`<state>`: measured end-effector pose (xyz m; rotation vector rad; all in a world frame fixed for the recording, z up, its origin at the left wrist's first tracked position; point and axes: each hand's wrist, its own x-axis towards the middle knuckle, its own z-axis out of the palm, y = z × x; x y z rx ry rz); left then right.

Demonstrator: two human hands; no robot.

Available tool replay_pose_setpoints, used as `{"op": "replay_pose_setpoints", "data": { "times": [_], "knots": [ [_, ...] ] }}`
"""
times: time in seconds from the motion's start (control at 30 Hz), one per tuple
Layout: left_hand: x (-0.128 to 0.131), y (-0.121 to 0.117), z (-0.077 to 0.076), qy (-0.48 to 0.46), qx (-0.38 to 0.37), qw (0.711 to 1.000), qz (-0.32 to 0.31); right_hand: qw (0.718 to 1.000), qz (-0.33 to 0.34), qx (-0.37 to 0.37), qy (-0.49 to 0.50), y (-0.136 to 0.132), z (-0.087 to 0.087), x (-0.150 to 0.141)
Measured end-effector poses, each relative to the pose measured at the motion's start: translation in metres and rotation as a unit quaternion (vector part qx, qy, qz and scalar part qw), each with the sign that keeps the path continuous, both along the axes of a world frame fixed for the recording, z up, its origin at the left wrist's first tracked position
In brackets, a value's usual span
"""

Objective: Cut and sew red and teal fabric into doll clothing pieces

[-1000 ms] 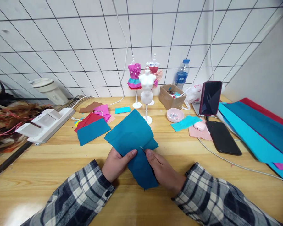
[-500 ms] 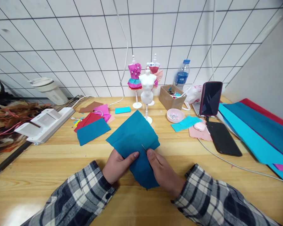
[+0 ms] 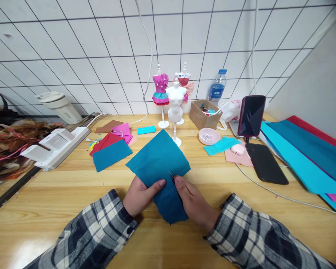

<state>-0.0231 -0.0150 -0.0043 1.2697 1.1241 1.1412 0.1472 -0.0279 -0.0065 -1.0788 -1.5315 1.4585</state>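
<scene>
My left hand [image 3: 141,196] pinches a teal fabric sheet [image 3: 159,157], thumb on top and fingers hidden beneath. The sheet is held above the table, one corner pointing away from me and a ragged lower end hanging between my hands. In my right hand [image 3: 194,200], closed at the sheet's right side, is what looks like a small pair of scissors [image 3: 171,175]; only the thin pointed dark tip shows against the cloth, and the handles are hidden by my fingers. Just beyond the fabric stands a bare white mini dress form [image 3: 175,99].
Two dressed mini forms stand behind, one in a pink dress [image 3: 160,89]. Fabric scraps [image 3: 112,155] and a power strip [image 3: 58,147] lie left. Rightward are a bead dish [image 3: 209,136], cardboard box [image 3: 203,116], water bottle [image 3: 217,87], phones [image 3: 267,164], a cable and folded fabric [image 3: 294,157].
The scissors' tip has shifted slightly on the fabric, with a bit more of the blade visible. The sheet's lower end has swung slightly left. Both hands keep their hold.
</scene>
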Motion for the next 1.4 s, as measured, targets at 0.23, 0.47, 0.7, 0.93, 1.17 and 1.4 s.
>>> {"op": "replay_pose_setpoints", "data": {
  "times": [0.23,0.47,0.7,0.93,1.17,1.4],
  "knots": [
    [-0.002,0.000,0.001,0.003,-0.007,1.000,-0.016,1.000,0.009,0.006,0.014,0.000,0.004,0.001],
    [0.000,-0.003,0.001,0.051,0.026,0.996,-0.068,1.000,-0.004,0.011,0.009,0.000,0.004,0.001],
    [0.000,-0.002,0.000,0.054,0.024,0.993,-0.098,0.999,-0.024,0.011,-0.028,0.000,0.002,0.001],
    [0.001,-0.002,0.000,0.054,0.035,0.993,-0.102,0.999,-0.030,0.013,-0.032,0.001,0.000,0.001],
    [-0.009,0.007,-0.004,-0.124,0.071,0.989,-0.042,0.998,-0.023,-0.002,-0.057,0.005,-0.005,0.006],
    [-0.006,0.011,0.001,-0.043,-0.001,0.999,0.006,0.993,-0.002,0.046,-0.112,0.006,0.000,0.007]
  ]
}}
